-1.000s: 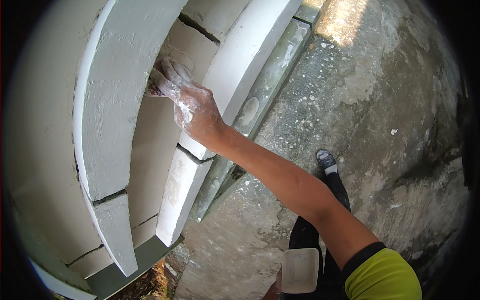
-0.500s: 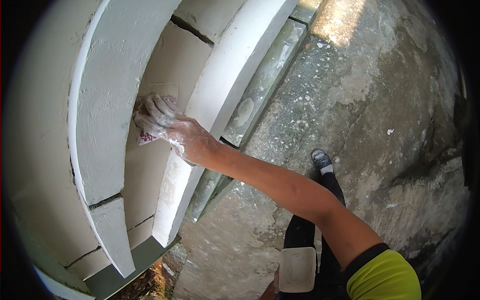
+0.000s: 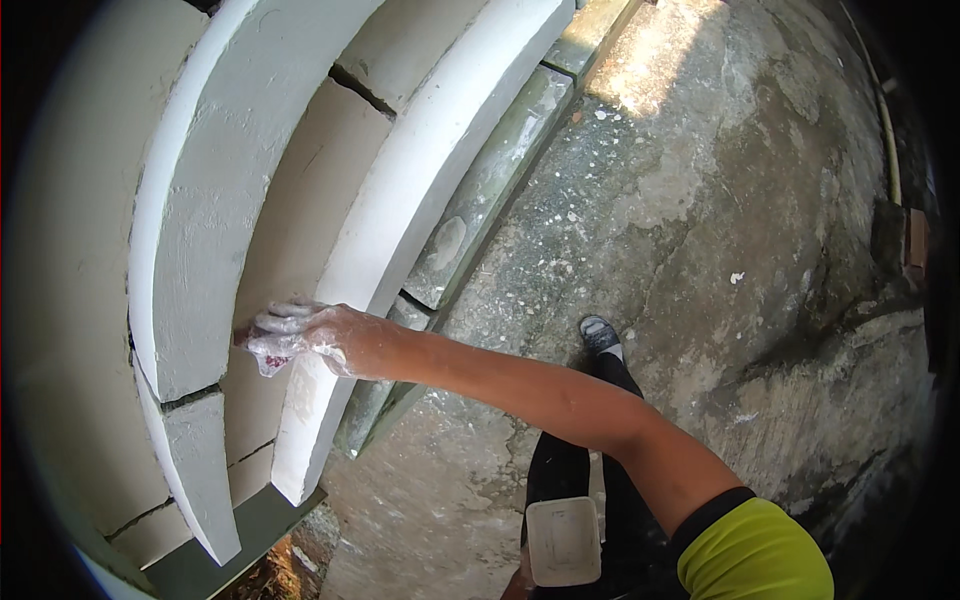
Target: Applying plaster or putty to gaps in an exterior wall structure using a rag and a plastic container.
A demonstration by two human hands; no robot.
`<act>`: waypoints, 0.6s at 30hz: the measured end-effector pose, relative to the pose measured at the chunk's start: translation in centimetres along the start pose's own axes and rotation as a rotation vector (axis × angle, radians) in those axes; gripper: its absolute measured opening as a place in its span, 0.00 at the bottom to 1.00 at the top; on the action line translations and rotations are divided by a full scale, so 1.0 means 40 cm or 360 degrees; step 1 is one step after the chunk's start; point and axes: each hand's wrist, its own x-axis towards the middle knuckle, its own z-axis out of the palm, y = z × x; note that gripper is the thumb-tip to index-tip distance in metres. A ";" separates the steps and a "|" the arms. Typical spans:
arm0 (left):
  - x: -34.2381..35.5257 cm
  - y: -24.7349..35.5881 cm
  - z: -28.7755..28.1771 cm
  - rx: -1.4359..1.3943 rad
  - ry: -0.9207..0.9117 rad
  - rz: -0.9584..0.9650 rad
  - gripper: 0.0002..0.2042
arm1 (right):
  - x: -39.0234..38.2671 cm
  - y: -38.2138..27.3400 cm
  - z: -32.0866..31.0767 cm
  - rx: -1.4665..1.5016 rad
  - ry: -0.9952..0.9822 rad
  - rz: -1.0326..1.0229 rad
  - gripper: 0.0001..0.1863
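Observation:
My right hand (image 3: 310, 335), coated in white powder, presses a crumpled white-and-red rag (image 3: 270, 362) to the inner face of a recessed panel (image 3: 295, 200) between two curved white pieces. The outer piece (image 3: 205, 200) hides part of that recess on the left; the inner rim (image 3: 435, 140) runs under my right wrist. At the lower edge my left hand (image 3: 516, 582), mostly hidden, grips a pale shallow rectangular tray (image 3: 562, 540) in front of my dark-clad legs.
A weathered greenish ledge (image 3: 490, 180) runs along the white pieces. Stained concrete ground (image 3: 720, 250) lies to the right, with my sandalled foot (image 3: 600, 335) on it. A pale pipe (image 3: 885, 120) and a brown block (image 3: 915, 237) are at the far right edge.
My right hand has slid down along the recess, toward the lower left, with the rag. The view has shifted slightly. My left hand stays low with the tray.

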 end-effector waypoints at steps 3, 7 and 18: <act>-0.077 0.031 -0.155 0.0481 0.0250 0.0150 0.50 | -0.146 -0.061 0.047 0.0010 0.0091 0.0000 0.33; -0.105 0.008 -0.141 0.0620 0.0118 0.0469 0.53 | -0.304 -0.180 -0.043 0.0292 0.1051 0.0664 0.19; -0.149 -0.124 0.033 0.0517 0.0215 0.1725 0.41 | -1.115 -0.270 -0.366 -0.1289 -0.0404 0.1400 0.17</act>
